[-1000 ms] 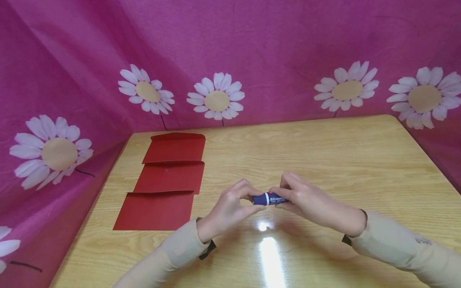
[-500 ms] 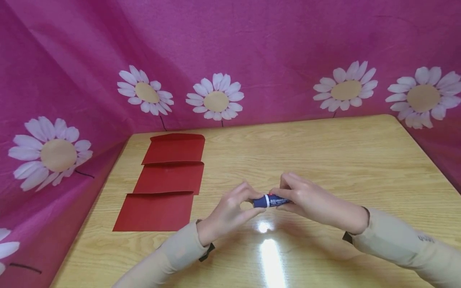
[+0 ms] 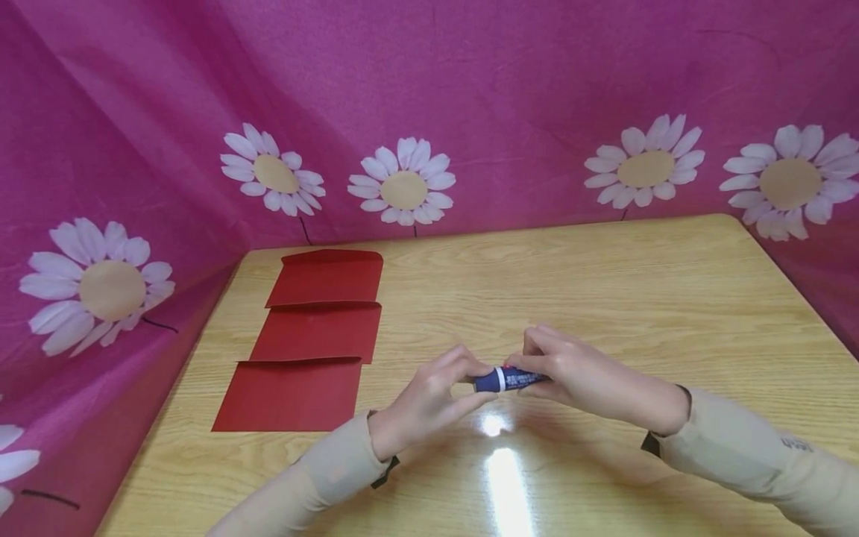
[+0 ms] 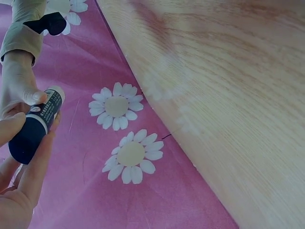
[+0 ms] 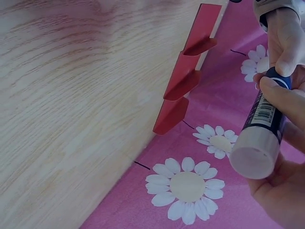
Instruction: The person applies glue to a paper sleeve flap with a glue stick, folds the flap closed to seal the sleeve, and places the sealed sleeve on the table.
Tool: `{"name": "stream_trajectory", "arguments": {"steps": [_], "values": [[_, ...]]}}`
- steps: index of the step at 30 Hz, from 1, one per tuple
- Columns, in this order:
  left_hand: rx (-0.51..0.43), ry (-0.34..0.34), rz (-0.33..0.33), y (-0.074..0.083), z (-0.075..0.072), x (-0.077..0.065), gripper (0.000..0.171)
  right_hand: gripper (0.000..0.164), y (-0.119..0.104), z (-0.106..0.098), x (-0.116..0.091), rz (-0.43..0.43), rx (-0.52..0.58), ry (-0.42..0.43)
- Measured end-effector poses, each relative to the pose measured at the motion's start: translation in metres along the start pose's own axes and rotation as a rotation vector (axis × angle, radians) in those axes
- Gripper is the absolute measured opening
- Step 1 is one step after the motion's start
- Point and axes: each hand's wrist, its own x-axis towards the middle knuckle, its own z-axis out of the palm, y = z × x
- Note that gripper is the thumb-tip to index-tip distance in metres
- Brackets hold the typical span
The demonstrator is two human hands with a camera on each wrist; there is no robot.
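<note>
A glue stick [image 3: 522,378] with a dark blue cap, a white ring and a printed label is held level above the table, between both hands. My left hand [image 3: 432,395] pinches its cap [image 4: 29,138] between thumb and fingers. Around the labelled body, my right hand [image 3: 584,369] grips with thumb and fingers. In the right wrist view the white base of the glue stick [image 5: 255,155] faces the camera. The cap is on the body.
On the left of the wooden table [image 3: 604,283] three red envelopes [image 3: 288,395] lie in a column, overlapping, flaps raised at their far edges. A pink daisy-patterned cloth [image 3: 510,97] hangs behind and beside the table. Light glares off the tabletop near me.
Both hands and the glue stick have shifted very slightly right and toward me. The grips look the same, and the envelopes have stayed put.
</note>
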Motion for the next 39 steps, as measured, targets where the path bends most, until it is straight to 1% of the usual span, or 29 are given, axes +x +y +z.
{"name": "stream_trajectory", "arguments": {"steps": [3, 6, 12, 15, 19, 23, 28, 31, 34, 39], "values": [[-0.012, 0.001, 0.000, 0.0001, 0.0004, -0.0008, 0.023, 0.034, 0.0001, -0.0001, -0.0003, 0.000, 0.004, -0.003], [0.004, 0.007, 0.009, 0.0007, 0.0001, -0.0007, 0.024, 0.034, 0.0003, -0.0003, -0.0005, 0.006, 0.010, -0.008], [0.021, 0.004, 0.017, 0.0005, 0.0010, -0.0010, 0.024, 0.033, -0.0009, -0.0005, -0.0023, 0.045, 0.036, -0.017], [-0.006, 0.001, 0.008, 0.0007, 0.0014, -0.0014, 0.024, 0.033, -0.0015, -0.0003, -0.0033, 0.057, 0.046, -0.016], [-0.053, -0.001, 0.005, 0.0004, 0.0008, -0.0017, 0.024, 0.031, -0.0008, -0.0007, -0.0037, 0.037, 0.037, -0.023], [-0.087, -0.013, -0.012, 0.0002, -0.0012, -0.0019, 0.023, 0.030, 0.0002, -0.0020, -0.0027, 0.021, 0.050, -0.054], [-0.120, -0.023, -0.029, -0.0005, -0.0019, -0.0026, 0.021, 0.031, -0.0005, -0.0028, -0.0019, 0.041, 0.092, -0.097], [-0.122, -0.006, -0.030, -0.0005, -0.0014, -0.0030, 0.022, 0.030, -0.0016, -0.0027, -0.0017, 0.052, 0.089, -0.097], [-0.116, 0.025, -0.041, 0.0001, 0.0003, -0.0034, 0.022, 0.029, -0.0031, -0.0025, -0.0010, 0.064, 0.072, -0.086], [-0.080, 0.053, -0.066, 0.0016, 0.0038, -0.0036, 0.019, 0.026, -0.0054, -0.0021, 0.0007, 0.099, 0.030, -0.085]]}}
